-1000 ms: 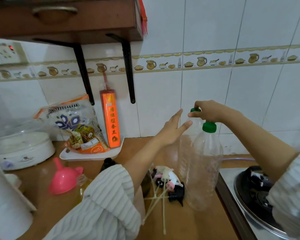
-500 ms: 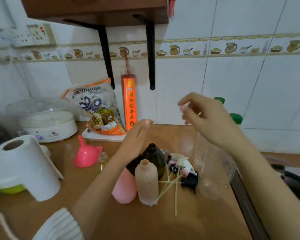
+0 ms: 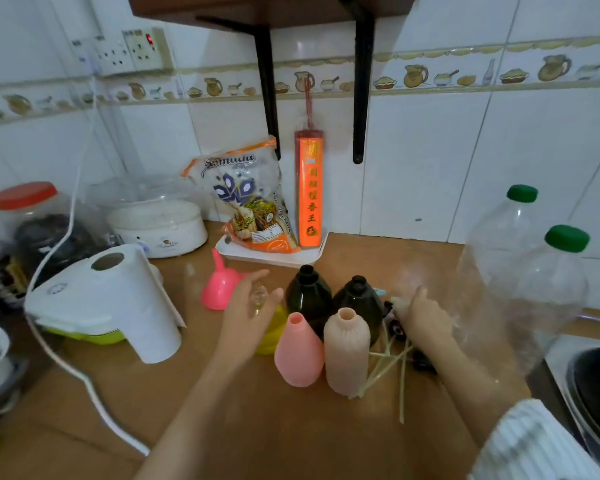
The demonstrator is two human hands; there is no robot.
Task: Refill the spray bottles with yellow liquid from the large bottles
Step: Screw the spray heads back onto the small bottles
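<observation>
Four headless spray bottles stand mid-counter: two dark ones (image 3: pixel 309 296) (image 3: pixel 357 299), a pink one (image 3: pixel 300 351) and a beige one (image 3: pixel 345 351). A small clear bottle holding yellow liquid (image 3: pixel 272 329) stands just left of them. My left hand (image 3: pixel 248 317) is at its neck, fingers and thumb spread to either side. Loose spray heads with long tubes (image 3: pixel 394 358) lie right of the beige bottle. My right hand (image 3: pixel 421 315) reaches down to them, its blurred fingertips at a white head. Two large clear bottles with green caps (image 3: pixel 499 251) (image 3: pixel 548 299) stand at the right and look empty.
A pink funnel (image 3: pixel 220 289) lies behind my left hand. A paper towel roll (image 3: pixel 136 303), a white cord (image 3: pixel 66 358), a steamer (image 3: pixel 160 223) and jars fill the left. A tray (image 3: pixel 312 256) with a snack bag stands by the wall. A stove pan (image 3: pixel 596 386) is at the right edge.
The view turned left and down. My right hand left the large bottle's cap and dropped to the spray heads. My left hand came down to the small bottle of yellow liquid.
</observation>
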